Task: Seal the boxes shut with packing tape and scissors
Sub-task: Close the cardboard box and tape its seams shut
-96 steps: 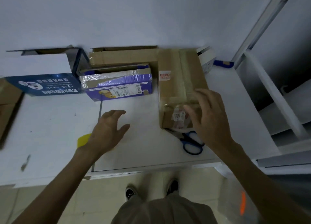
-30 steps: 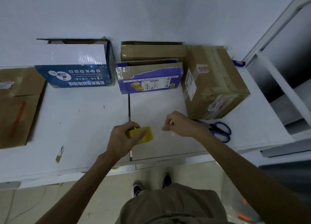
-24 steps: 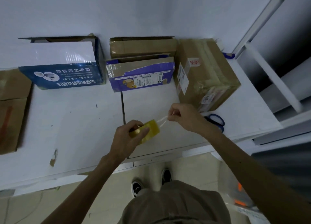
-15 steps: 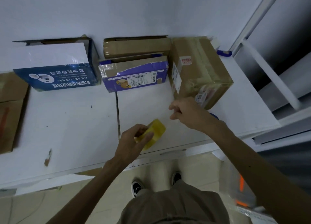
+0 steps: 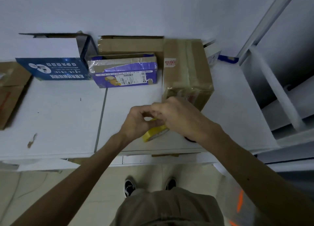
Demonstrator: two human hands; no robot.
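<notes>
My left hand (image 5: 136, 122) grips a yellow roll of packing tape (image 5: 153, 133) just above the white table (image 5: 56, 117). My right hand (image 5: 178, 117) has come against the roll, its fingers curled over the top edge and pinching at the tape there. Behind my hands stands a brown cardboard box (image 5: 185, 69) with tape along its top seam. A purple box (image 5: 124, 72) lies to its left, its top flap torn. The scissors are almost hidden under my right forearm; only a dark bit of handle (image 5: 190, 139) shows.
A blue and white box (image 5: 54, 62) with an open top stands at the back left, a plain brown box (image 5: 130, 44) behind the purple one, and flat cardboard (image 5: 10, 89) at the left edge. A white shelf frame (image 5: 265, 83) rises on the right.
My right hand moved back from near the brown box to the roll and now meets my left hand on it. The roll has tilted and sits lower in my left hand.
</notes>
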